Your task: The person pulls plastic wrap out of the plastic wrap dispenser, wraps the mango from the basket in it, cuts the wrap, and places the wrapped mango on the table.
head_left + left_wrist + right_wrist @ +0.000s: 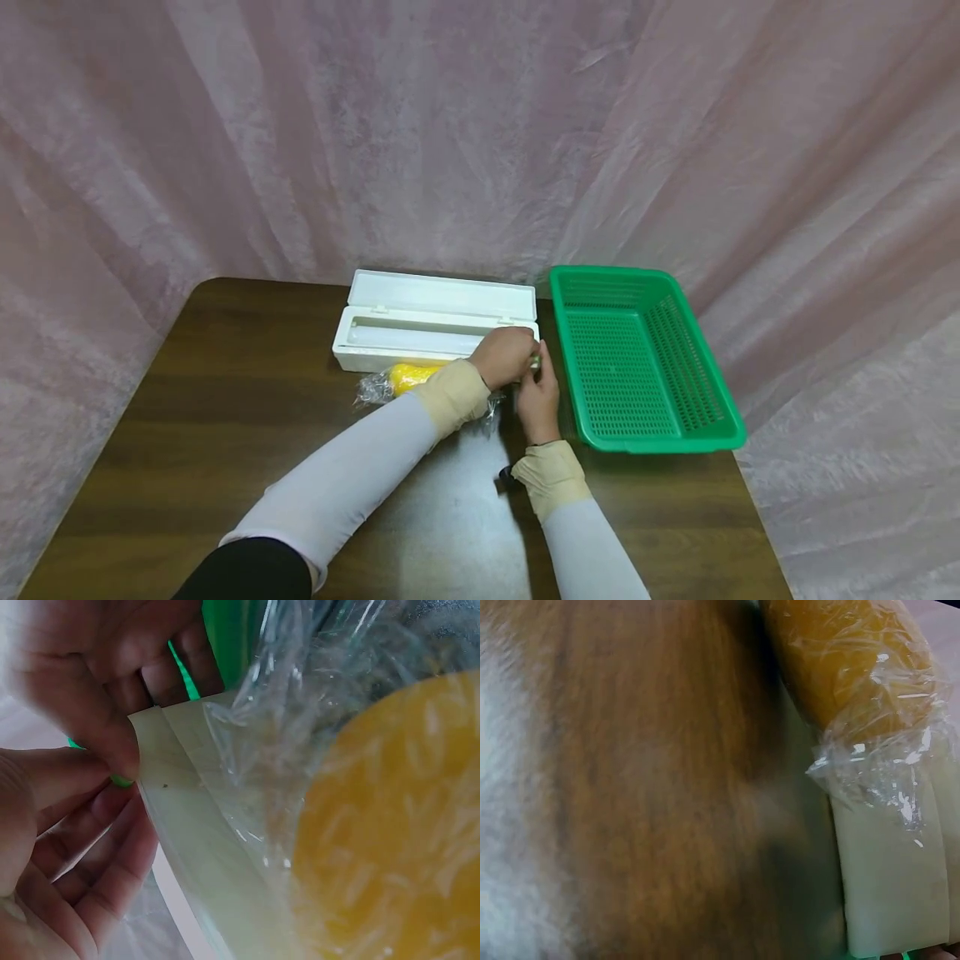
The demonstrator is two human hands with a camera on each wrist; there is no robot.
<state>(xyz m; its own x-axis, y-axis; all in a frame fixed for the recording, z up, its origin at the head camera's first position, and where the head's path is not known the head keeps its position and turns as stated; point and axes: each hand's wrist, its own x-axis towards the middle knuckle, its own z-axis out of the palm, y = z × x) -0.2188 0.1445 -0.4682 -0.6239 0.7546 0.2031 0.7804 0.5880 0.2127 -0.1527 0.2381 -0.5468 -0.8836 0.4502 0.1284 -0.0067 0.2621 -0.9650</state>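
Note:
An open white long box [362, 360] lies across the table, a pale roll [412, 338] inside it. At the box's right front corner my left hand [506, 357] and right hand [540, 407] meet, fingertips close together, pinching a small green piece [121, 781] between them. In the left wrist view, both hands' fingers are curled at the box's end. A rounded yellow thing [405, 377] wrapped in clear crinkled plastic film [885, 772] lies against the box's front, partly hidden by my left forearm. What the green piece belongs to, I cannot tell.
To the right of the box stands a green plastic basket [726, 433] with slotted sides. The box's hinged lid [442, 290] is tipped back toward the pink curtain [450, 133]. Brown wooden table [187, 433] spreads out on the left and front.

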